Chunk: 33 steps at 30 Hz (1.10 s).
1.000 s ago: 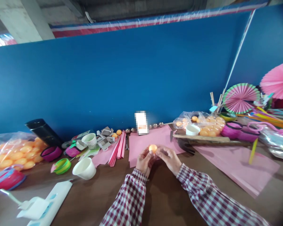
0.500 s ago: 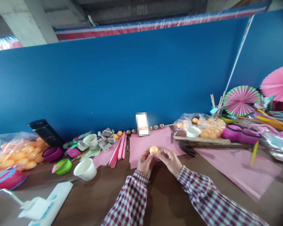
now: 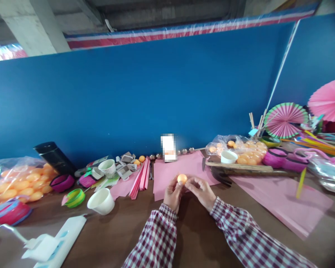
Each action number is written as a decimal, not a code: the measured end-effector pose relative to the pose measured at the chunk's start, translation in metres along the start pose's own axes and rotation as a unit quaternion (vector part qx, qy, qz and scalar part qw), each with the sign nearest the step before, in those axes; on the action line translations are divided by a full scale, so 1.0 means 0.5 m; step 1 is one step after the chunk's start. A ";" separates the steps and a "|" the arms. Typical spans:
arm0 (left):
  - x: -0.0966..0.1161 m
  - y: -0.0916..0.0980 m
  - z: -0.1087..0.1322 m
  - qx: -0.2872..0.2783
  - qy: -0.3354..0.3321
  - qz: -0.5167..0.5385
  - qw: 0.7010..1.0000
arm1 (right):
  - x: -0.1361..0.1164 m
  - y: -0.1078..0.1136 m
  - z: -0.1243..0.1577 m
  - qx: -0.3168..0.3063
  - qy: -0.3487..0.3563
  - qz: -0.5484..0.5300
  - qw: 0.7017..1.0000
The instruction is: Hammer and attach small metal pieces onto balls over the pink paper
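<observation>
An orange ping-pong ball point(image 3: 182, 179) is pinched between the thumb and fingers of my left hand point(image 3: 173, 193), above the near edge of a pink paper sheet point(image 3: 167, 176). Close at its right side is my right hand point(image 3: 203, 191), with thumb and index finger pressed together at the ball's lower right edge. Whether those fingertips grip the ball or some tiny thing cannot be made out. Both wrists are in checkered sleeves.
To the left stand a white cup point(image 3: 101, 201), a power strip point(image 3: 64, 238) and a bag of orange balls point(image 3: 19, 184). On the right lie a hammer point(image 3: 240, 167), another ball bag point(image 3: 251, 150) and pink paper point(image 3: 284, 201). A blue partition point(image 3: 145, 96) closes the back.
My left hand and forearm have shifted very slightly to the right. The ball stays at nearly the same spot, and my right hand keeps its pinch beside it.
</observation>
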State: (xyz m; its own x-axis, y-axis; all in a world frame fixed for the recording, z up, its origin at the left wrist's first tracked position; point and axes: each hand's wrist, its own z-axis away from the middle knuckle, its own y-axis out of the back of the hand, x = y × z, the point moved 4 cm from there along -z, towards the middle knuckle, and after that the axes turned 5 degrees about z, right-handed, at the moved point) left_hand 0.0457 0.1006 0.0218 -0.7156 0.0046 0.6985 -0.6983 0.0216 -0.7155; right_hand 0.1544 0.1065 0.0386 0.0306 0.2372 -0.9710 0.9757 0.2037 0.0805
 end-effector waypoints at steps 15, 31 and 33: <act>-0.012 0.019 -0.006 0.012 -0.031 -0.054 0.998 | 0.003 0.002 0.002 0.015 0.012 -0.031 0.999; -0.002 -0.001 0.004 0.016 0.018 -0.030 0.999 | 0.004 0.005 -0.006 0.028 0.025 0.004 0.999; 0.002 -0.004 0.005 0.018 0.011 -0.050 0.999 | 0.004 0.003 -0.004 0.028 0.025 0.007 0.999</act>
State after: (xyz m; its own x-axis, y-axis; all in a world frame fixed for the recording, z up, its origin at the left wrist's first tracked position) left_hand 0.0463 0.0982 0.0237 -0.6419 0.0271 0.7663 -0.7668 -0.0131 -0.6418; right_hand 0.1555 0.1094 0.0371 0.0352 0.2863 -0.9575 0.9859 0.1472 0.0802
